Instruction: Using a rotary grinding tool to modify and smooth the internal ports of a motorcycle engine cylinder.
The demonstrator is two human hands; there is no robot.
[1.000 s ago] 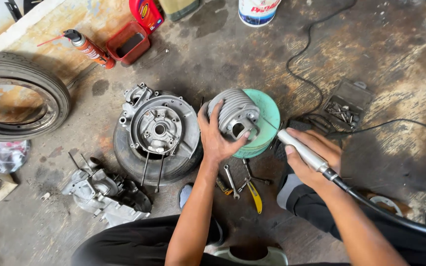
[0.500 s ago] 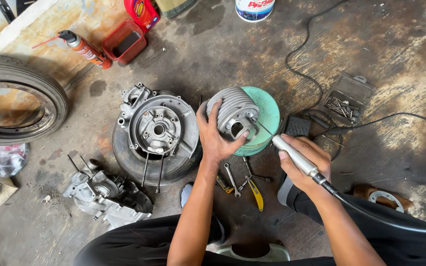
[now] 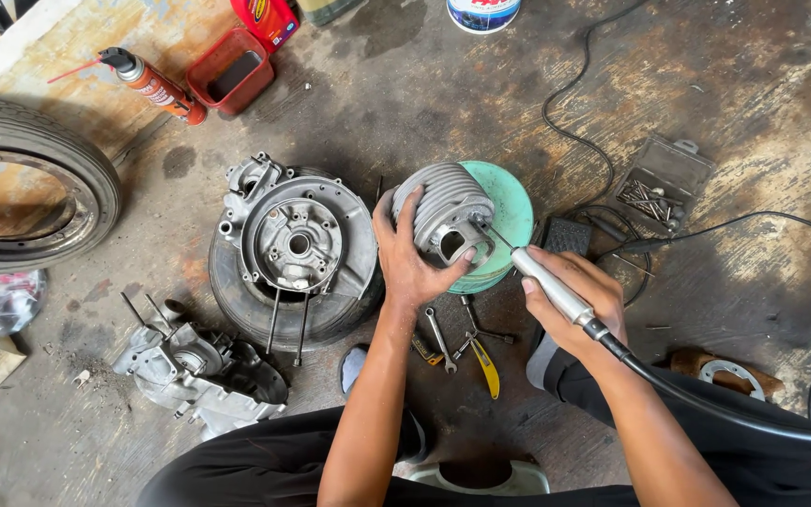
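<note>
Where the finned engine cylinder [image 3: 445, 218] lies on its side atop the green round lid [image 3: 509, 211], just right of the crankcase half [image 3: 298, 242] on its tyre: judged heavy, rigid cast metal, cooling fins thin and chip-prone, likely oily and slippery. Best gripped across the fin pack, not by the port edges.

Left hand [image 3: 412, 265]: fingers spread and wrapped over the fins from 7 o'clock, thumb against the port face, steadying the casting. Right hand [image 3: 574, 296]: closed in a pencil-type grip around the flexible-shaft rotary handpiece [image 3: 551, 286], black shaft trailing toward 4 o'clock.

Orientation: cylinder's long axis roughly level, running from 10 o'clock to 4 o'clock; bore opening and port face turned toward 4 o'clock, toward the tool. Handpiece axis from 4 o'clock to 10 o'clock, slim bit tip at the port mouth; contact not confirmable.

Noted nearby: spanners [image 3: 440, 340] and yellow-handled pliers [image 3: 483, 361] on the floor at 6 o'clock of the cylinder, open bit case [image 3: 661, 183] at 3 o'clock, well apart.
</note>
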